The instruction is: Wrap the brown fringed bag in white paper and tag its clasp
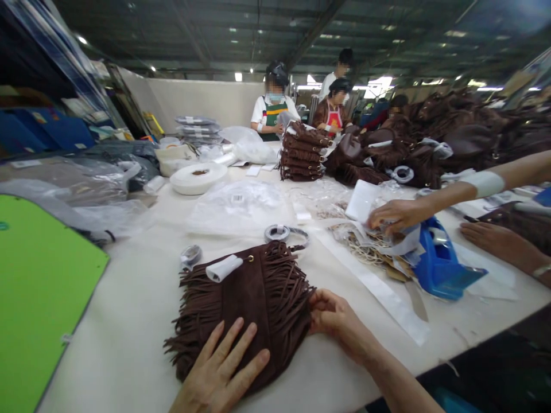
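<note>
Our two hands on a brown fringed bag (253, 292) at the near edge of the white table (129, 321).

Our left hand (224, 373) lies flat on the bag's near side, fingers spread wide and holding nothing. Our right hand (338, 321) is curled narrow at the bag's right edge, fingertips pinching its side. The bag lies flat with its fringe fanned out, and a small white roll (224, 268) rests on its upper left part. Just past it sit two rolls of tape (276, 232). To the right, a co-worker's hand (398, 215) reaches over loose white strips beside a blue tape dispenser (439, 264). Farther back stands a stack of brown fringed bags (303, 152), and a green board (38, 292) lies at our left.
</note>
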{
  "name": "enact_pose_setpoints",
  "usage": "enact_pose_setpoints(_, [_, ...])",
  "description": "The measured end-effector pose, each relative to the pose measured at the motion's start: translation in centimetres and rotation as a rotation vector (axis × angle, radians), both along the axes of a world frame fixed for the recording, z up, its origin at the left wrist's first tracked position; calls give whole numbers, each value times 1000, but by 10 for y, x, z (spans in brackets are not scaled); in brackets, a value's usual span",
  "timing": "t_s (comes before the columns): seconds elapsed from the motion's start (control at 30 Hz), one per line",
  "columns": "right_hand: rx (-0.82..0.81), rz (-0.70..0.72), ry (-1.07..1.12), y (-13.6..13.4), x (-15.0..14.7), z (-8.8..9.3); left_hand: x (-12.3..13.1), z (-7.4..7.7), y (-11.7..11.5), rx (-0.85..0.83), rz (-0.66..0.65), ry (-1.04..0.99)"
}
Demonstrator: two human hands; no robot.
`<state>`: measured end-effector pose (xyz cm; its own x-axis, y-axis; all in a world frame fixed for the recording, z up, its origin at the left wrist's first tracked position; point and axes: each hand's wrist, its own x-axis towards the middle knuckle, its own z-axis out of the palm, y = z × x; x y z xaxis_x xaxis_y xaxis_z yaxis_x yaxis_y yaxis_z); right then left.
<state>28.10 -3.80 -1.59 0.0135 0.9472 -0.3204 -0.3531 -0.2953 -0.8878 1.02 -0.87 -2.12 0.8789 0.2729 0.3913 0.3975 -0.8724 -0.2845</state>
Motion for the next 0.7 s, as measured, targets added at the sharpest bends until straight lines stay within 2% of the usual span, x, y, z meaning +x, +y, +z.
enact_pose_setpoints(0.1, [-149, -7, -169, 0, -3, 11, 1, -2, 0, 11, -14, -11])
enact_pose_setpoints(0.2, [-199, 47, -277, 4, -8, 17, 1, -2, 0, -6, -20, -26])
enact_pose_setpoints(0.3, [-186, 66, -192, 8, -11, 15, 2, -2, -1, -38, -10, -43])
enact_pose_setpoints(0.47, [-189, 1, -60, 10, -10, 5, -1, -6, -2, -74, -3, -94])
enact_pose_setpoints(0.7, [-183, -119, -44, 7, -12, 1, -7, -14, 1, -83, -12, -138])
